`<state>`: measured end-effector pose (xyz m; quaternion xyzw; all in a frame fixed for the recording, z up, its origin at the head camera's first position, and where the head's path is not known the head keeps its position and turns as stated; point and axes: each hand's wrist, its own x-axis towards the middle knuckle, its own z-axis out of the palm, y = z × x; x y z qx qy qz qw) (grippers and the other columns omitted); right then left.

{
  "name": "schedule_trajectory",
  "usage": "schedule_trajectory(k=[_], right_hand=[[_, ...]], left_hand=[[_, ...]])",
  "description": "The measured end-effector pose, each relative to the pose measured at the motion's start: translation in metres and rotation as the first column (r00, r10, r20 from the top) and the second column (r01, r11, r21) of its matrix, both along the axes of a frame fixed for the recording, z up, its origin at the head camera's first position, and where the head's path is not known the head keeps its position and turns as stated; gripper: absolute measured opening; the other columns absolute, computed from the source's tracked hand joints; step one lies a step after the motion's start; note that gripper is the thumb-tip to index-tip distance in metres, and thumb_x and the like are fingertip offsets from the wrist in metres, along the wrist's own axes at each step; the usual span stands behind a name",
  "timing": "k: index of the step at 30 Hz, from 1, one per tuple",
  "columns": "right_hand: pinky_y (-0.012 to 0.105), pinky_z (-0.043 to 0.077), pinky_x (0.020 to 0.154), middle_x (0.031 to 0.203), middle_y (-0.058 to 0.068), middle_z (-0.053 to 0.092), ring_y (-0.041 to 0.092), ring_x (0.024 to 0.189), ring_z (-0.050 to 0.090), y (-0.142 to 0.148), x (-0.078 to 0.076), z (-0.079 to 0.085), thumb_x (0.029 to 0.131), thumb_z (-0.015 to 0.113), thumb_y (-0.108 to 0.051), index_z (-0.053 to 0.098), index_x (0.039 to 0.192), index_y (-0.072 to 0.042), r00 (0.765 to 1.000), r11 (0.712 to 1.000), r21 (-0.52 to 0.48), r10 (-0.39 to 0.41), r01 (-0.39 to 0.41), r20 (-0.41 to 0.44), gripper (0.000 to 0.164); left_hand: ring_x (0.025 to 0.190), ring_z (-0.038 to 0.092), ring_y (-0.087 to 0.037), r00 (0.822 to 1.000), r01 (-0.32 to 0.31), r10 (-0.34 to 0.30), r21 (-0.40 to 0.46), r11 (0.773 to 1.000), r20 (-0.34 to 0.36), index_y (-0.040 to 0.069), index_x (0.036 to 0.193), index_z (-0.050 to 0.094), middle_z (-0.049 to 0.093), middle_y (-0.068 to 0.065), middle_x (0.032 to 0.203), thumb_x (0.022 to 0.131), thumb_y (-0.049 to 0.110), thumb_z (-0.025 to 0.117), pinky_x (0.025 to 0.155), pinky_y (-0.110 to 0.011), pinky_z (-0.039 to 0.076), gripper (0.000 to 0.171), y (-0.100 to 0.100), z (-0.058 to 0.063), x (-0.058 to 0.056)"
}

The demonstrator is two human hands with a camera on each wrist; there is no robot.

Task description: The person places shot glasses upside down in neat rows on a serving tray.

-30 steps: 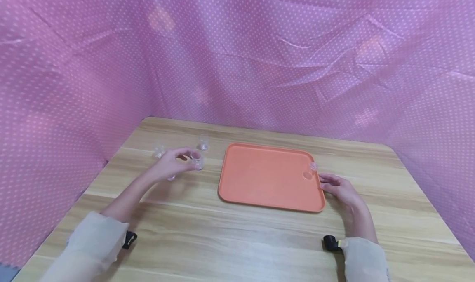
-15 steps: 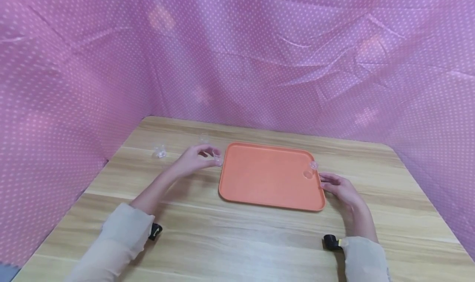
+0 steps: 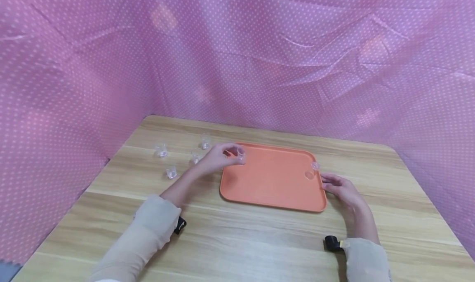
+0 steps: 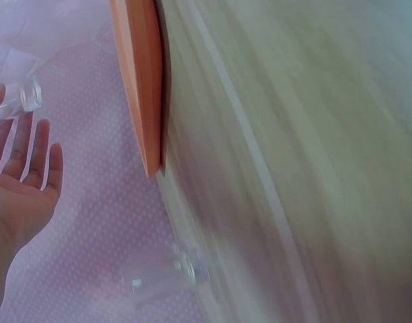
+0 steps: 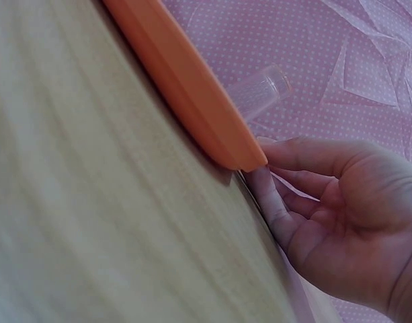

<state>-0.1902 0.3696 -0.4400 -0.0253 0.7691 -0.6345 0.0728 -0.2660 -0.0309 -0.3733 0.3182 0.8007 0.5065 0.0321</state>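
My left hand (image 3: 220, 156) pinches a small clear shot glass (image 3: 241, 156) between thumb and fingertips, over the left part of the orange tray (image 3: 274, 187). In the left wrist view the held glass (image 4: 29, 94) shows above spread fingers. My right hand (image 3: 343, 190) grips the tray's right rim, thumb and a finger at its edge in the right wrist view. Another clear shot glass (image 3: 315, 166) stands on the tray near that rim; it rises behind the edge in the right wrist view.
Several more shot glasses stand on the wooden table (image 3: 237, 245) left of the tray, among them a front one (image 3: 172, 172), a left one (image 3: 161, 151) and a rear one (image 3: 205, 142). A pink dotted curtain (image 3: 237, 67) surrounds the table's back and sides.
My left hand has carried its shot glass rightward from among the other glasses to over the tray. The right hand has stayed at the tray's right rim.
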Motion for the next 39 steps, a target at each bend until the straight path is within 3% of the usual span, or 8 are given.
schedule_trajectory(k=[8,16,25,29,35,39], right_hand=[[0.018,0.039,0.077,0.111,0.018,0.046,0.011,0.094,0.049,0.0,-0.001,-0.001,0.079,0.053,-0.006,0.032,0.119,0.009,1.0,1.0,-0.014,-0.001,0.001,0.003,0.047],[0.018,0.039,0.077,0.111,0.017,0.046,0.012,0.094,0.049,0.001,0.001,-0.001,0.079,0.053,-0.006,0.033,0.119,0.008,1.0,1.0,-0.024,-0.012,0.013,0.018,0.047],[0.018,0.038,0.078,0.112,0.016,0.046,0.014,0.097,0.047,0.0,0.0,0.0,0.079,0.053,-0.009,0.034,0.119,0.006,1.0,1.0,-0.016,-0.01,0.011,0.025,0.047],[0.018,0.038,0.078,0.11,0.016,0.048,0.013,0.096,0.048,0.0,-0.001,0.0,0.079,0.054,-0.008,0.035,0.118,0.007,1.0,1.0,-0.012,-0.015,0.015,0.012,0.046],[0.019,0.039,0.077,0.108,0.016,0.049,0.013,0.093,0.049,0.0,-0.001,-0.001,0.078,0.053,-0.006,0.035,0.117,0.009,1.0,1.0,-0.029,-0.013,0.013,-0.005,0.045],[0.02,0.04,0.076,0.107,0.017,0.049,0.013,0.092,0.05,0.0,-0.001,-0.001,0.078,0.053,-0.005,0.035,0.117,0.01,1.0,0.999,-0.033,-0.006,0.005,-0.02,0.045]], left_hand=[[0.081,0.05,-0.012,0.998,0.061,-0.061,0.01,0.998,-0.001,0.01,0.099,0.057,0.057,0.001,0.086,0.068,0.026,0.066,0.072,-0.028,0.04,0.036,0.025,-0.003,-0.007],[0.08,0.05,-0.021,0.994,0.11,-0.11,0.035,0.993,-0.005,0.001,0.097,0.056,0.057,-0.008,0.084,0.069,0.01,0.065,0.074,-0.039,0.039,0.031,0.041,0.015,0.007],[0.082,0.049,-0.007,0.994,0.104,-0.104,-0.017,0.994,0.015,0.014,0.098,0.057,0.056,0.006,0.085,0.069,0.026,0.065,0.077,-0.031,0.039,0.032,0.057,-0.008,-0.014],[0.086,0.048,-0.009,0.986,0.164,-0.163,-0.032,0.986,0.039,0.01,0.103,0.054,0.055,0.004,0.09,0.071,0.024,0.063,0.08,-0.031,0.037,0.035,0.062,-0.008,-0.018],[0.088,0.049,-0.012,0.973,0.223,-0.22,-0.046,0.974,0.07,0.004,0.105,0.05,0.056,-0.003,0.092,0.074,0.014,0.06,0.08,-0.034,0.037,0.034,0.073,0.011,-0.012],[0.086,0.05,-0.009,0.97,0.24,-0.236,-0.062,0.969,0.064,0.008,0.104,0.052,0.057,0.002,0.09,0.073,0.018,0.062,0.08,-0.033,0.037,0.034,0.085,0.003,-0.024]])
